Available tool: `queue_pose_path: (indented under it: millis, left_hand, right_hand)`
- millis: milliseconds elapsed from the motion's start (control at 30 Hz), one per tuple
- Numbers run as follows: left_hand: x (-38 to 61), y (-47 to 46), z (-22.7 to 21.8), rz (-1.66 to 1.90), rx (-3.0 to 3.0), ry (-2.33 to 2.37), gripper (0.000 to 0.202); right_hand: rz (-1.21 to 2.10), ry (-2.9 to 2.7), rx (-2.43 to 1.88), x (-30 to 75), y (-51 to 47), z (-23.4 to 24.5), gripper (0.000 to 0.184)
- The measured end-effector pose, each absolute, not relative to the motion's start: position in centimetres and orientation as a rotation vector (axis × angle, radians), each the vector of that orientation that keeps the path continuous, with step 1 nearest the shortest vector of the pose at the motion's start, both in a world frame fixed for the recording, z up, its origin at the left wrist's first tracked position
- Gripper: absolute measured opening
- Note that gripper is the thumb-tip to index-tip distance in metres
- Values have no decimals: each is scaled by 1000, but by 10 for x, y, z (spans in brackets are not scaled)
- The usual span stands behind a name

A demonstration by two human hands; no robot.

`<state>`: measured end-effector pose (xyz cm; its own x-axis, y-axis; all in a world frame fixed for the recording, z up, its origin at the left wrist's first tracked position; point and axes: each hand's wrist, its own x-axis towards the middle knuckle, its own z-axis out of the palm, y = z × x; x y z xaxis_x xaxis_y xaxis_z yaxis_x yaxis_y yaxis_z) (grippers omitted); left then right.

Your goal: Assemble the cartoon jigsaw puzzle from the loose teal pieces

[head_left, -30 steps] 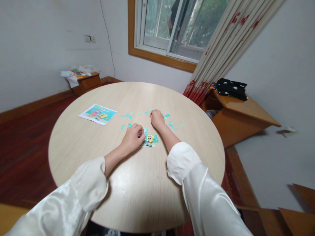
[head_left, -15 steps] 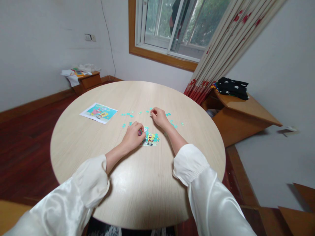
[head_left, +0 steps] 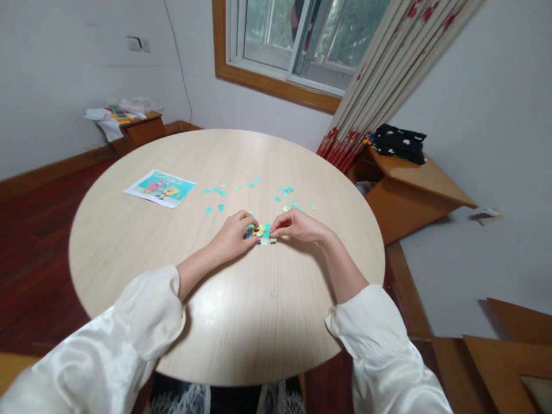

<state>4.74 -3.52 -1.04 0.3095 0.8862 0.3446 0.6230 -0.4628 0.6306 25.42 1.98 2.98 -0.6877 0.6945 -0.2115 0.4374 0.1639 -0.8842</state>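
Observation:
A partly joined jigsaw puzzle (head_left: pixel 265 242) with a yellow cartoon figure lies flat on the round table (head_left: pixel 233 345). My left hand (head_left: pixel 235 236) grips its left part, thumb at the near edge and fingers curled over the top, hiding much of the picture. At the puzzle's right edge, my right hand (head_left: pixel 297 225) pinches a small puzzle piece (head_left: pixel 273 234), mostly covered by the fingertips. Loose turquoise pieces lie beyond both hands, some at the left (head_left: pixel 221 207) and others at the right (head_left: pixel 285 190).
On the table's left lies a printed reference picture (head_left: pixel 161 188) of the cartoon scene. Beyond the table are a small wooden stand (head_left: pixel 144 131) with papers and, at right, a tilted wooden cabinet (head_left: pixel 414 195) with dark cloth on it. A curtain (head_left: pixel 366 75) hangs by the window.
My right hand has come back from the loose pieces at the far side to the puzzle's right edge. My left hand stays at the puzzle, its fingers now lower over it. The view has shifted slightly.

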Motion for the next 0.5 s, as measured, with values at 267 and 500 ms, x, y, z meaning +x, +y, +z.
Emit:
queue_pose_path:
  millis: [267, 500]
  left_hand:
    - [47, -34, -16, 918, 2180, 1308, 14]
    - [46, -34, -16, 898, 2189, 1294, 15]
  right_hand:
    - [1545, -2180, -1181, 245, 14, 26, 4]
    - [1442, -2217, -1222, 244, 14, 24, 3]
